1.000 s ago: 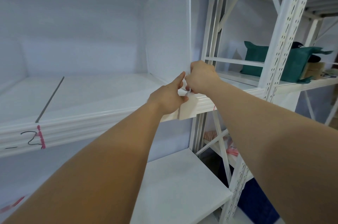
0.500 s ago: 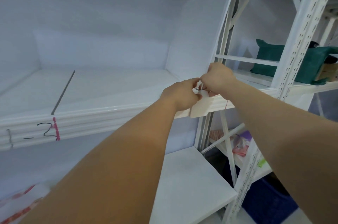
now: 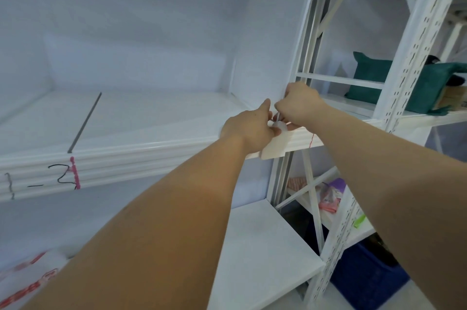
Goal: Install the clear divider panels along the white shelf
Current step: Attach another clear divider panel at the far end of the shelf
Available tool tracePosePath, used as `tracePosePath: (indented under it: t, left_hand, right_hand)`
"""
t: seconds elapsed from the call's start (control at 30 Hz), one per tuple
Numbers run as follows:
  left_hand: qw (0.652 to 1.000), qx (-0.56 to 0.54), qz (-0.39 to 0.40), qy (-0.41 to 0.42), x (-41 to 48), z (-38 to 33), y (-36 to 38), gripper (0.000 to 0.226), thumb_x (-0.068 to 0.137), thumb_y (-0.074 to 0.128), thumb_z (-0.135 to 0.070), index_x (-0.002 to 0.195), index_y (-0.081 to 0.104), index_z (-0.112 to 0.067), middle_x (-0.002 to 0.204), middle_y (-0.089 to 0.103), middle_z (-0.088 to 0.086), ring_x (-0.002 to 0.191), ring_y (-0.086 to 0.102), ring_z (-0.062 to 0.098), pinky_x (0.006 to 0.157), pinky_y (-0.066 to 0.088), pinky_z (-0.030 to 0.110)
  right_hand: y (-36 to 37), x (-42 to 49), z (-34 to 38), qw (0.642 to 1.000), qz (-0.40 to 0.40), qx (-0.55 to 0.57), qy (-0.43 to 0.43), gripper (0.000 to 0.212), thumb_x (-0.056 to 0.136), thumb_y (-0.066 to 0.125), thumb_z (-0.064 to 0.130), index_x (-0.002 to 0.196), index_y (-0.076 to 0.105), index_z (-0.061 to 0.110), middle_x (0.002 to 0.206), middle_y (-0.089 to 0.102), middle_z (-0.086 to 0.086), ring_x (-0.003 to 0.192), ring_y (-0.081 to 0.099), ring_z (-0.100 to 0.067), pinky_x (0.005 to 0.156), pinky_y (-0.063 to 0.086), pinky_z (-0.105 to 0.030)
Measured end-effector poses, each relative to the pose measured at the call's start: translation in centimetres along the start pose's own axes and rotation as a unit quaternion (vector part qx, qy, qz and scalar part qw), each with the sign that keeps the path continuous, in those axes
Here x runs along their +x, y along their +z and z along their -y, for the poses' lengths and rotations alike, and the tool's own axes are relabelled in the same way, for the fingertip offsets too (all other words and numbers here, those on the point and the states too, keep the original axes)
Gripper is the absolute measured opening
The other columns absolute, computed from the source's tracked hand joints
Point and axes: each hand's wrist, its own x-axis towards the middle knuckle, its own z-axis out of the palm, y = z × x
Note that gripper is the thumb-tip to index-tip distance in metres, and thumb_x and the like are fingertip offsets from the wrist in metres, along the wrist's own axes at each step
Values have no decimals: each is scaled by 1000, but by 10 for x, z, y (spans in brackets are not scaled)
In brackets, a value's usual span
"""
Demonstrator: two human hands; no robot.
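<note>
A tall frosted clear divider panel (image 3: pixel 273 39) stands upright at the right end of the white shelf (image 3: pixel 131 120), its front edge against the metal upright. My left hand (image 3: pixel 249 127) pinches a small whitish clip (image 3: pixel 279 126) at the shelf's front lip, at the foot of the panel. My right hand (image 3: pixel 299 103) is closed around the panel's lower front corner and a thin white tie above the clip. The two hands touch each other. What lies under my fingers is hidden.
A dark slot line (image 3: pixel 84 124) crosses the shelf at the left, above a handwritten "1-2" mark (image 3: pixel 60 173) on the lip. A perforated white post (image 3: pixel 414 39) rises at the right. A green bag (image 3: pixel 394 84) sits on the neighbouring shelf. Lower shelf (image 3: pixel 257 254) and blue bin (image 3: pixel 366 282) below.
My view has swung left and closer, so the panel and hands sit further right. My left hand has closed onto the clip at the lip; my right hand stays on the panel's lower corner.
</note>
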Motion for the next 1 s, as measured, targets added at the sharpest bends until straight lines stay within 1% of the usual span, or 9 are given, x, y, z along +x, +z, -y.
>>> tracePosePath:
  t: [0.1,0.2,0.23,0.33,0.43,0.47,0.7,0.8,1.0]
  left_hand:
    - [999,34,-12,-4,1,1,4,57,94,41,-44,146,26,-27,134,58,-7,118,55,25,91,44,37]
    - [991,130,-28,-8,-3,-1,7,44,97,32,-44,131,44,-20,111,66,7,96,58,29,77,40,33]
    - [989,142,-30,-8,-4,-2,8,42,97,30,-45,125,47,-19,108,66,8,93,57,29,76,38,33]
    - [994,111,-12,-18,-1,0,6,43,95,34,-51,123,52,-23,113,66,3,103,60,27,84,43,35]
    - [997,71,10,-22,1,2,2,45,94,39,-51,126,53,-24,122,64,0,112,58,25,94,46,37]
    - [998,61,14,-21,1,1,2,45,93,41,-50,128,53,-25,125,63,-2,115,57,24,96,46,38]
    - [999,32,-1,-12,1,-2,1,38,91,42,-47,126,51,-36,126,62,-4,114,57,24,90,45,34]
    - [999,35,3,-3,3,1,2,46,90,45,-48,136,40,-42,133,58,-6,120,54,24,93,44,36]
    - [998,60,-1,1,0,-1,1,57,93,43,-50,146,25,-41,144,48,-6,131,46,24,100,39,37]
  right_hand:
    - [7,-1,6,999,-5,-50,1,26,89,46,3,63,44,7,65,54,-10,65,60,-29,59,49,-27]
    - [22,0,9,995,-36,-91,-6,12,93,48,13,96,55,4,108,62,-17,108,58,-33,81,46,-31]
    - [24,0,9,994,-39,-99,-1,15,93,48,13,99,56,2,111,61,-18,111,57,-33,81,46,-32]
    - [24,6,4,992,-30,-124,-3,26,88,46,5,62,42,5,66,53,-10,71,56,-27,52,38,-24]
    - [20,10,4,992,-23,-123,0,31,82,45,2,53,36,10,29,43,0,48,40,-17,42,24,-23]
    - [18,10,4,992,-15,-125,-2,31,82,44,1,53,36,10,29,43,0,47,39,-16,42,24,-23]
    - [3,11,-1,997,24,52,50,24,87,45,1,64,46,9,66,52,-9,56,55,-24,48,46,-27]
    - [-5,9,-3,988,29,133,68,18,87,43,-1,72,51,4,68,59,-13,56,60,-23,58,55,-34]
    - [-18,1,-5,985,53,154,61,18,86,44,-5,72,55,-1,72,64,-18,61,66,-25,65,59,-35]
